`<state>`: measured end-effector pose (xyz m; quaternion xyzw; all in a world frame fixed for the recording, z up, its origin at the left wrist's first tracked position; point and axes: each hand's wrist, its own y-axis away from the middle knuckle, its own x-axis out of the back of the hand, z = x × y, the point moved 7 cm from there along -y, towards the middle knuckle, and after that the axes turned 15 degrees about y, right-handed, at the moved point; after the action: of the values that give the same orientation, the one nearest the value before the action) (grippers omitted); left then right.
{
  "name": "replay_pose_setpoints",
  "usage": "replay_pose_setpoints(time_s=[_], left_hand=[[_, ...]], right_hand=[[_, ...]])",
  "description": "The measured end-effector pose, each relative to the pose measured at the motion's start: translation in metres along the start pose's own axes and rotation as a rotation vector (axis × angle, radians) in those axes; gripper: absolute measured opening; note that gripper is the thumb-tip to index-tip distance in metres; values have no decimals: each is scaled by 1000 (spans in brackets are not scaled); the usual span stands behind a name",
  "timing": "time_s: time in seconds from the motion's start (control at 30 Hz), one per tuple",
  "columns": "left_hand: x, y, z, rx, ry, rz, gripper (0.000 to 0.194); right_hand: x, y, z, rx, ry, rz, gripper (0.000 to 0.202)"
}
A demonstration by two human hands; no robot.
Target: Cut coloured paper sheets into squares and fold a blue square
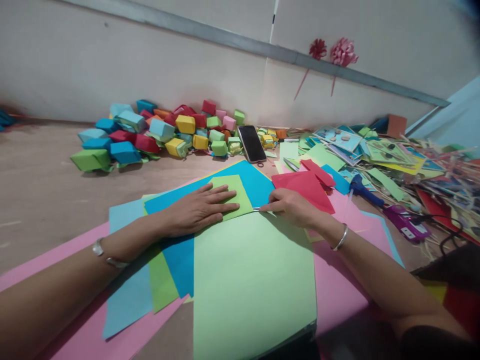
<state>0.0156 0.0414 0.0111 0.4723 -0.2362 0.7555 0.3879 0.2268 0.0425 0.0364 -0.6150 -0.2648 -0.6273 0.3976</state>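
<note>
My left hand [208, 206] lies flat with its fingers spread on a lime-green paper sheet [240, 189], pressing it down. The closed fingers of my right hand [287, 206] hold a thin shiny metal tool [256, 209] at the lower right edge of that sheet; its kind is mostly hidden. Nearest me is a large pale green paper sheet [255, 280], its top edge by the tool. Blue paper [247, 175] spreads beneath the lime-green sheet. Red paper [296, 185] lies just beyond my right hand.
Colourful folded paper boxes [161, 127] are heaped along the wall, with a phone [252, 144] beside them. At right are a blue glue gun [365, 191], a purple power strip [407, 222] and piled paper pieces [390, 150]. Pink paper [337, 280] extends under my right arm.
</note>
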Motion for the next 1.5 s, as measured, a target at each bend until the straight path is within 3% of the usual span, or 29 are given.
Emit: replay_pose_setpoints(time_s=[0.67,0.8,0.93,1.03,1.13,1.33,1.5], left_hand=[[-4,0,2,-7,-17,6,56],[-4,0,2,-6,-16,11,54],[-3,0,2,5,-20,9,54],[-4,0,0,20,-17,-11,56],[-6,-1,1,36,-8,-15,57],[6,-4,10,89,-32,171,65],[-4,1,9,77,19,17,61]], right_hand=[[6,9,-13,109,49,-130,39],[8,3,-24,35,21,-129,41],[8,-7,-32,-162,-139,-189,28],[7,-12,-33,-332,-236,-240,36],[6,-14,-33,-396,-305,-251,37],[6,-9,-18,-279,-205,-154,27],[1,-7,-16,-143,-35,-130,31]])
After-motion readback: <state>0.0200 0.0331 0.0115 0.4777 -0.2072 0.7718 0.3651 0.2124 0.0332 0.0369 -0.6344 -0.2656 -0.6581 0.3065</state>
